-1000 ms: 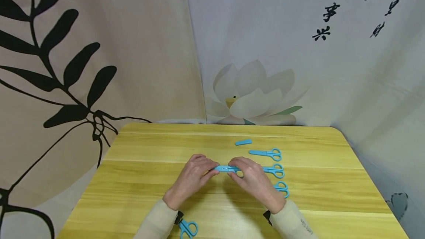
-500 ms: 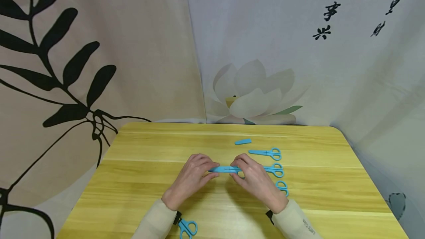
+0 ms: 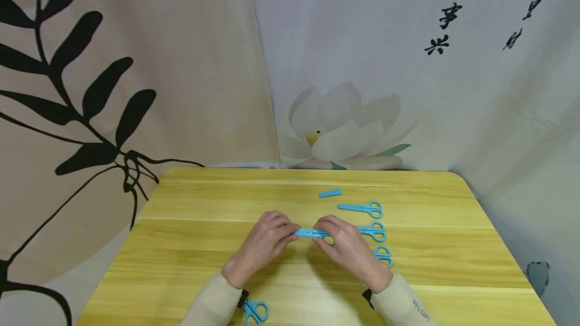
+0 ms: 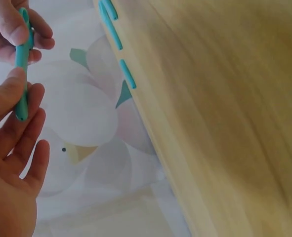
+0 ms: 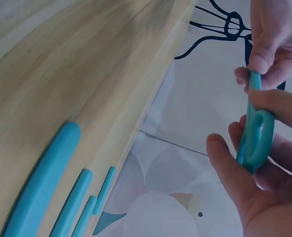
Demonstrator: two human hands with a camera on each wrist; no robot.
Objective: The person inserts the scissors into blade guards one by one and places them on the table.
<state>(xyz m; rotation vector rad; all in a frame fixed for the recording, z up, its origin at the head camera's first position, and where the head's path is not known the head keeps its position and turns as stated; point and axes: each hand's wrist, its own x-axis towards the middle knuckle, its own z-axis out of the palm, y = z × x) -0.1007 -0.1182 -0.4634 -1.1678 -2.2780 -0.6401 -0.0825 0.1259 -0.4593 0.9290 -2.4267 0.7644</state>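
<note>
A pair of light blue scissors (image 3: 310, 233) is held level above the table between both hands. My left hand (image 3: 260, 246) pinches its blade end between thumb and fingers, hiding the tip in the head view. Thumb and fingers of my right hand (image 3: 350, 248) grip the handle end, where a finger loop (image 5: 262, 138) shows in the right wrist view. From the left wrist, the scissors (image 4: 21, 64) appear edge-on, their rounded tip pointing down past the left thumb. Whether a separate cover sits over the blades is hard to tell.
On the wooden table (image 3: 181, 245), right of centre, several blue scissors (image 3: 374, 209) lie in a column, some partly behind the right hand. A short blue piece (image 3: 331, 193) lies farther back. Another pair of scissors (image 3: 256, 312) lies beside the left wrist. A printed curtain (image 3: 217, 89) hangs behind.
Half a second ago more of the scissors' blade end showed at the left fingers; now the left fingers cover the tip again. Both hands stay in nearly the same place.
</note>
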